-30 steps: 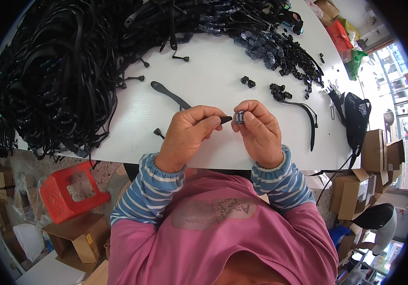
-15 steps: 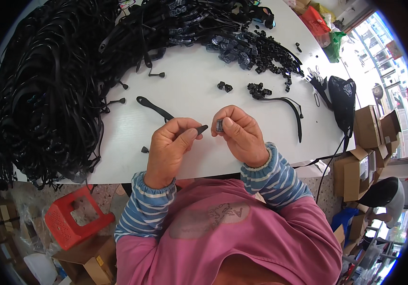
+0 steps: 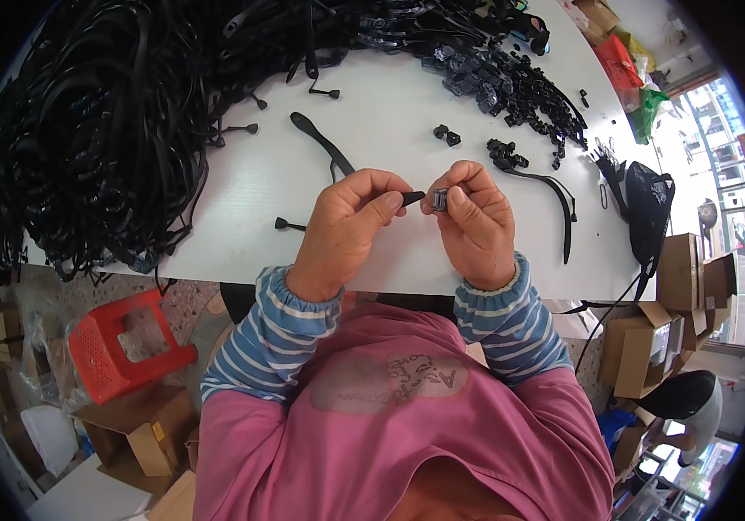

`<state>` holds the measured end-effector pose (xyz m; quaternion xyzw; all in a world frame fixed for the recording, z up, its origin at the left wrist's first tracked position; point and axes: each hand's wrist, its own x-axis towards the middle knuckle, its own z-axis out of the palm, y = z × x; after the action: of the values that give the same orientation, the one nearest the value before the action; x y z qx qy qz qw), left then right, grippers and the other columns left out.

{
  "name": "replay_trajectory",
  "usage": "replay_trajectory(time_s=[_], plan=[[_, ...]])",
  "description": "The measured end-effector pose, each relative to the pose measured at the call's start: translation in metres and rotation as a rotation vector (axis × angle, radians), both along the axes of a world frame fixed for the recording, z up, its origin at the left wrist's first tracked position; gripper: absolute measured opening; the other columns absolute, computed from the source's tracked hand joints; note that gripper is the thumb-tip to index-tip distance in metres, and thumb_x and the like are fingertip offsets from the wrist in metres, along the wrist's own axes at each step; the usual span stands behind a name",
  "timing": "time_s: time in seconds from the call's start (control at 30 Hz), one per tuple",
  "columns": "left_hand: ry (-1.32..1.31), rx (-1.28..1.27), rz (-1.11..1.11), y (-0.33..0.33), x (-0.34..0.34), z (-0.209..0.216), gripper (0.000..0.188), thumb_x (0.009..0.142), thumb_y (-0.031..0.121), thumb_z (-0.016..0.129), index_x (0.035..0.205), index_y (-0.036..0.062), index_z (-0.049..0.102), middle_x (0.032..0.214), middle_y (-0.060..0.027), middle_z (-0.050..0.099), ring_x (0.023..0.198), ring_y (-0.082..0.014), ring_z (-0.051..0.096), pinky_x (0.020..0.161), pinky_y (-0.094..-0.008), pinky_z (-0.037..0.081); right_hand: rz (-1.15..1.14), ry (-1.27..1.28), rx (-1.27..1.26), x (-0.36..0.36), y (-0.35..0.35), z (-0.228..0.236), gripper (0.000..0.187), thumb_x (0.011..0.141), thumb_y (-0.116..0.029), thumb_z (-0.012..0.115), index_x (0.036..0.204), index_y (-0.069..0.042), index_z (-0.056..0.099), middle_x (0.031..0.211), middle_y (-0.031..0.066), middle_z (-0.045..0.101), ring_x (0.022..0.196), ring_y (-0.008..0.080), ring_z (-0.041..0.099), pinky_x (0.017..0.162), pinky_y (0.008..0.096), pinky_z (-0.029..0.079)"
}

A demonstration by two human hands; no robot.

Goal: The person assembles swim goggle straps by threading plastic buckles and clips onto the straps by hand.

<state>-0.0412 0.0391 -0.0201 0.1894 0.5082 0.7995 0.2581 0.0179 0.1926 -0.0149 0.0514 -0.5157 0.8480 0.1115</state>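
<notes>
Pinched in my left hand (image 3: 348,227) is a flat black strap (image 3: 313,132). One narrow end sticks out past my thumb to the right, while the longer part trails over the white tabletop behind the hand. My right hand (image 3: 479,224) grips a small dark, partly see-through plastic buckle (image 3: 439,201) between thumb and fingers. The strap's tip is right beside the buckle, but whether the two touch I cannot make out. A thin cord with a small black end piece (image 3: 282,223) lies by my left wrist.
A big heap of black straps (image 3: 121,130) covers the table's left side. Dark buckles (image 3: 476,82) and small black parts (image 3: 554,113) lie at the back. Another strap (image 3: 567,227) and a black bag (image 3: 647,204) are on the right. A red stool (image 3: 121,339) stands below.
My hands have come closer together, bringing the strap's tip up to the buckle. The whole view has also shifted, so the table's contents appear farther right and higher.
</notes>
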Motion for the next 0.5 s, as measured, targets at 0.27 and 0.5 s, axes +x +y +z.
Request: replay_trajectory(time_s=[0.27, 0.5], plan=[[0.062, -0.015, -0.027, 0.0015, -0.0007, -0.0053, 0.013, 0.085, 0.007, 0.050, 0.094, 0.0011, 0.057, 0.078, 0.0003, 0.055, 0.069, -0.0054, 0.046, 0.066, -0.0178, 0.039, 0.050, -0.041, -0.045, 0.0002, -0.0019, 0.0007, 0.011, 0.086, -0.007, 0.047, 0.097, -0.004, 0.045, 0.081, 0.0014, 0.051, 0.074, 0.0080, 0.047, 0.069, 0.0207, 0.038], [0.040, -0.013, -0.067, 0.0028, -0.0009, -0.0048, 0.012, 0.085, 0.006, 0.050, 0.094, 0.0013, 0.057, 0.079, 0.0007, 0.054, 0.071, -0.0054, 0.046, 0.066, -0.0174, 0.039, 0.095, -0.050, -0.058, 0.0007, -0.0034, 0.0025, 0.011, 0.087, -0.009, 0.048, 0.096, -0.004, 0.045, 0.081, 0.0012, 0.050, 0.074, 0.0083, 0.045, 0.070, 0.0218, 0.036]])
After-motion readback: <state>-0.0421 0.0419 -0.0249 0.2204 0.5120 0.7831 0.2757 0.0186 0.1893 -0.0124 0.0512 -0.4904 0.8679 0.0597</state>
